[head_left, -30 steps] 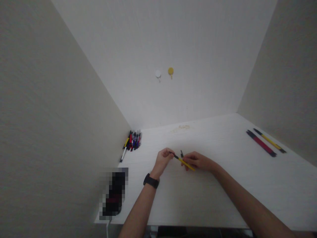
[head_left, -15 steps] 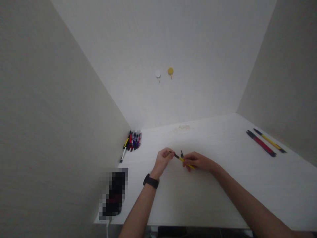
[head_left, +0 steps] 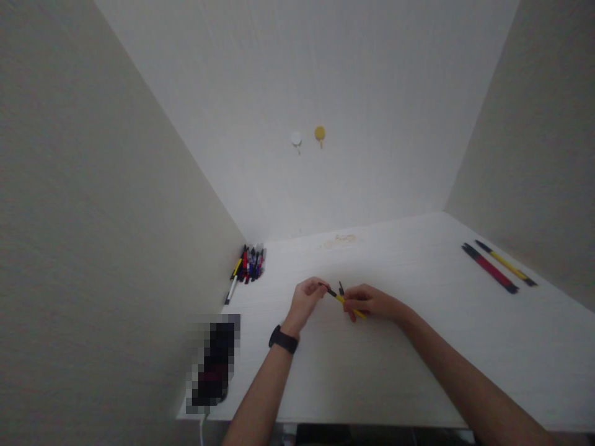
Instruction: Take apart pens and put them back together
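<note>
Over the middle of the white table, a yellow pen with a black tip end slants between both hands. My left hand, with a black band on its wrist, pinches the pen's dark end. The fingers of my right hand are closed around the yellow barrel, whose far end sticks out below them. A small black piece, perhaps a pen cap or clip, shows just beside the right fingertips; whether that hand holds it too is unclear.
At the left wall lies a bunch of pens, with a white pen in front. A pixelated dark object with a cable is nearer. Red pens and a yellow pen lie at the right. Hooks hang on the back wall.
Almost nothing differs. Both hands keep their hold on the yellow pen, and the right fingers have shifted very slightly.
</note>
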A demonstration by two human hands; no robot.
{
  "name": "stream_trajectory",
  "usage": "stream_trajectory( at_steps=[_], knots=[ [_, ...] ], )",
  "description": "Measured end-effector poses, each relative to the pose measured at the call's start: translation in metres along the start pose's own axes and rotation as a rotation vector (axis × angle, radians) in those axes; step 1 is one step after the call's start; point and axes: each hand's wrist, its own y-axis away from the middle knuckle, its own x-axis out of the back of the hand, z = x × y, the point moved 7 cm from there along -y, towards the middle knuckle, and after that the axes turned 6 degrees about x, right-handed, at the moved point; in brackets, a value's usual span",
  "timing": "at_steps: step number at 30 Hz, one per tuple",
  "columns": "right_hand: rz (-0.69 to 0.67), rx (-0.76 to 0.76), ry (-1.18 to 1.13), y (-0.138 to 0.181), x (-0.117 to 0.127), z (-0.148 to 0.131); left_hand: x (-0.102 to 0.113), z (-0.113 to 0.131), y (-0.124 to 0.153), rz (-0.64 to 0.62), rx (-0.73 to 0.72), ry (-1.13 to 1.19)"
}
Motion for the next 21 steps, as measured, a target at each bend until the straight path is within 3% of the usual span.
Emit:
stream_trajectory(
  at_steps=[9,16,21],
  knots=[
    [0.136,-0.005,0.088,-0.0002,0.0075,-0.0021,0.0004,0.0025,0.0012,0.034,0.029,0.021],
    [0.014,0.022,0.102,0.0009,0.0018,-0.0048,0.0002,0.0031,0.0013,0.004,0.011,-0.008],
    [0.137,0.028,0.121,0.0001,0.0084,-0.0002,0.0035,0.0054,0.0021,0.053,0.007,0.015]
  ],
)
